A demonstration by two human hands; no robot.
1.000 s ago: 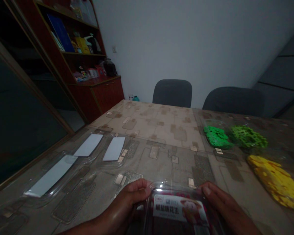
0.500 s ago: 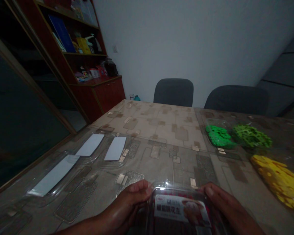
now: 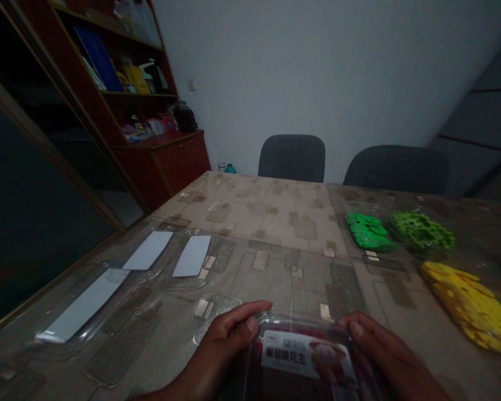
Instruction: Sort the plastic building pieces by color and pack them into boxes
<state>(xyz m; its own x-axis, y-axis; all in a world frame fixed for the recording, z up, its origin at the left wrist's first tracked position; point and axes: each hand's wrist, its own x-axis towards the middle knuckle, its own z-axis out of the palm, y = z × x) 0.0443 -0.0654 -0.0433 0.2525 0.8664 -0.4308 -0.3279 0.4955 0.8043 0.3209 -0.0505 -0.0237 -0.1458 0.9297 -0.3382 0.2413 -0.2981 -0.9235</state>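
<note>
At the table's near edge a clear plastic food box [image 3: 304, 384] with a printed label on its lid sits between my two hands. The label carries characters and a picture of a figure; dark red shows through the plastic. On the box's left upper corner, my left hand [image 3: 229, 340] rests its thumb, with the index finger stretched out past the corner. Gripping the right upper corner is my right hand [image 3: 376, 345], thumb on top and fingers around the side. The lower part of the box is cut off by the frame.
Clear lids with white labels [image 3: 148, 250] lie on the left of the patterned tablecloth [image 3: 259, 211]. To the right are clear boxes of bright green pieces [image 3: 369, 231], light green pieces [image 3: 421, 229] and yellow pieces [image 3: 470, 303]. Grey chairs [image 3: 291, 159] stand behind the table.
My left index finger has lifted and stretched out over the box's corner. The right hand keeps its hold. The view has shifted slightly to the right.
</note>
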